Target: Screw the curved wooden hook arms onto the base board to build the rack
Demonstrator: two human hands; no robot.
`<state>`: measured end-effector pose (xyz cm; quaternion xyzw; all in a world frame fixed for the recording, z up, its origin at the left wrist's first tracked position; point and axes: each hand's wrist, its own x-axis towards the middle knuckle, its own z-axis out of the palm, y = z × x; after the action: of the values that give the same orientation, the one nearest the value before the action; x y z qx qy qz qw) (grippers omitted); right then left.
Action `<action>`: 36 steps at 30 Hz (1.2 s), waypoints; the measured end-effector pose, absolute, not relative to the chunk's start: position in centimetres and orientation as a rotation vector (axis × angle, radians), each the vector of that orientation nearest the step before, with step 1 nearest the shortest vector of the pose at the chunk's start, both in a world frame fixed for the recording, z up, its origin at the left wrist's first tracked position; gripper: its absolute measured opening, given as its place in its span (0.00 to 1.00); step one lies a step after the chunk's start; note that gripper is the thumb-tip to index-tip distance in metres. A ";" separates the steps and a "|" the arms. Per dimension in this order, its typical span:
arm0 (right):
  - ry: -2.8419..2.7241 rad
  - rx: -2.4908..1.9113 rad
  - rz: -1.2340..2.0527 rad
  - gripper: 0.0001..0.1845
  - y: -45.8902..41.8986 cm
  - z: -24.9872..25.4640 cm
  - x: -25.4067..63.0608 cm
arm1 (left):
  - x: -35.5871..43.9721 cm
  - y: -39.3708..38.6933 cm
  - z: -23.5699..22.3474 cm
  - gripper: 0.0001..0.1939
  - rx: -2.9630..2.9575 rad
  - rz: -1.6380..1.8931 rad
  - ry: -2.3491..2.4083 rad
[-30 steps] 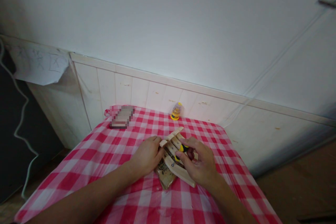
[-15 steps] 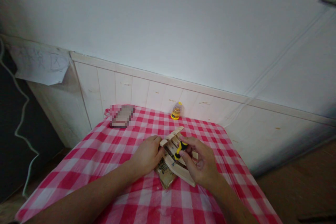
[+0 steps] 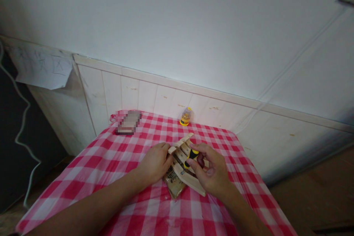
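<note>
Pale wooden slats joined into a small slatted frame (image 3: 190, 183) lie at a slant in front of me, with dark round screw heads on some slats. My left hand (image 3: 155, 164) is closed on the frame's left end. Between the thumb and fingers of my right hand (image 3: 211, 167) is a short yellow and black screwdriver (image 3: 191, 158), its lower end down among the slats. Its tip is hidden from view. Under the frame, partly covered, is a shiny brown packet (image 3: 174, 186) with dark print.
A red and white checked cloth (image 3: 155, 214) covers the table. By the wall at the back stands a small clear container with a yellow base (image 3: 184, 118). A blurred-out flat object (image 3: 128, 122) lies at the back left. White panelling (image 3: 146, 94) borders the far edge.
The screwdriver's handle has turned within my right fingers, which shift slightly around it. My left hand and the wooden frame stay in place.
</note>
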<state>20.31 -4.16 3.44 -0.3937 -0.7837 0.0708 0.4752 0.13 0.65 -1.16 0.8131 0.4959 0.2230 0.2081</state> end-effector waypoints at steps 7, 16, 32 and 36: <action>-1.949 -0.895 0.129 0.17 -4.0 3.4 20.3 | 0.1 0.7 -1.2 0.10 2.261 0.613 1.377; -1.948 -0.898 0.131 0.17 -4.0 3.2 20.4 | 0.1 0.8 -1.3 0.11 2.273 0.621 1.370; -1.903 -0.907 0.167 0.15 -3.9 3.2 20.2 | 0.0 0.7 -1.3 0.11 2.270 0.635 1.374; -1.685 -0.946 0.225 0.13 -3.5 4.0 20.9 | -0.1 0.8 -1.5 0.12 2.218 0.673 1.415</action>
<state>20.87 -3.53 4.04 -0.4018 -0.7158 0.0956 0.5630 -0.11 0.77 -1.50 0.7984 0.5093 0.2421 0.2112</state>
